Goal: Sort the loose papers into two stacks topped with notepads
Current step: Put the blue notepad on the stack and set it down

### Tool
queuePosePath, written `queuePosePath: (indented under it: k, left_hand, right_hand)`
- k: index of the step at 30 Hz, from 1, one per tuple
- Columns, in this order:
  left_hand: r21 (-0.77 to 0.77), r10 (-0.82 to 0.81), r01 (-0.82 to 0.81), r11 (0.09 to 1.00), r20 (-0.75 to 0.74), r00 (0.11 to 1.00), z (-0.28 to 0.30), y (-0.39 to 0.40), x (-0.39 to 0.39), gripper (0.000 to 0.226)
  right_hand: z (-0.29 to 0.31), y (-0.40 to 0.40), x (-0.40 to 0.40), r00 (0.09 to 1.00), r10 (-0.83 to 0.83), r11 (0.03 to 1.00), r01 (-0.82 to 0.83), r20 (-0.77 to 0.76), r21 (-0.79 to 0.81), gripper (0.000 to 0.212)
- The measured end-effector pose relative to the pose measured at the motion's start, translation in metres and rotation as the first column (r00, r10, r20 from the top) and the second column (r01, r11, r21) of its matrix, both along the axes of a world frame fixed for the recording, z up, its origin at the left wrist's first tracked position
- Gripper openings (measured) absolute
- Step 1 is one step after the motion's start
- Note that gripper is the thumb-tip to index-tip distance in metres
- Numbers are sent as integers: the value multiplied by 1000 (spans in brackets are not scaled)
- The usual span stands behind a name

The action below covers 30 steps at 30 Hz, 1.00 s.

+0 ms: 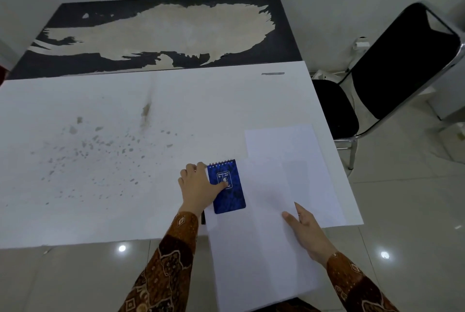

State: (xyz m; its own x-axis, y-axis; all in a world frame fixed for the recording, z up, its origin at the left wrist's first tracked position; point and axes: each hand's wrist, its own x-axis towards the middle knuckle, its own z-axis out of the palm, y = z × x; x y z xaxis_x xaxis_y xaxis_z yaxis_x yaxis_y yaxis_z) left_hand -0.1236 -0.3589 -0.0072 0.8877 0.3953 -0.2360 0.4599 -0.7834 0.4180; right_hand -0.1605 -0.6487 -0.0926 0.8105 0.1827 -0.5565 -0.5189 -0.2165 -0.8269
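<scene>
A small blue spiral notepad [227,187] lies near the front edge of the white table [100,160]. My left hand [198,186] grips its left side, thumb on the cover. A white sheet of paper [256,236] overhangs the table's front edge, with its upper left part under the notepad. My right hand [305,232] holds this sheet at its right side, fingers on top. Another white sheet [297,155] lies flat further back at the table's right edge, partly under the held sheet.
The white table's left half carries grey stains. Behind it stands a dark table [161,32] with worn pale patches. A black folding chair [392,80] stands to the right on the tiled floor. A thin dark object [202,217] shows beside my left wrist.
</scene>
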Motion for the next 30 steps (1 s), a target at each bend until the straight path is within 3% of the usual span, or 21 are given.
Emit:
queuePosePath:
  k: [2, 4, 6, 8, 12, 15, 22, 30]
  left_hand:
    - [-366, 118, -66, 928, 122, 986, 8, 0, 3, 61]
    - [-634, 274, -108, 766, 171, 947, 17, 0, 4, 58]
    - [-731, 381, -139, 668, 175, 908, 23, 1, 8, 69]
    - [-814, 483, -189, 549, 125, 867, 28, 6, 14, 78]
    - [-909, 498, -224, 351, -21, 867, 42, 27, 28, 34]
    - [-945, 478, -246, 217, -117, 871, 51, 46, 34, 30]
    - [-923, 600, -214, 321, 23, 800, 60, 95, 48, 20]
    - [-917, 591, -255, 307, -27, 807, 65, 225, 111, 25]
  right_hand:
    - [40, 13, 8, 1000, -4, 1000, 4, 16, 21, 66]
    - [66, 22, 19, 999, 14, 999, -16, 40, 42, 44]
    - [79, 28, 32, 997, 27, 996, -33, 74, 82, 28]
    - [94, 35, 45, 990, 45, 995, -57, 137, 87, 28]
    - [112, 52, 68, 978, 79, 993, -95, 194, 72, 24]
    - [123, 70, 80, 972, 99, 990, -117, 215, 74, 22]
    - [125, 136, 106, 968, 161, 975, -186, 191, 118, 24]
    - [129, 266, 161, 925, 231, 971, -237, 301, -19, 31]
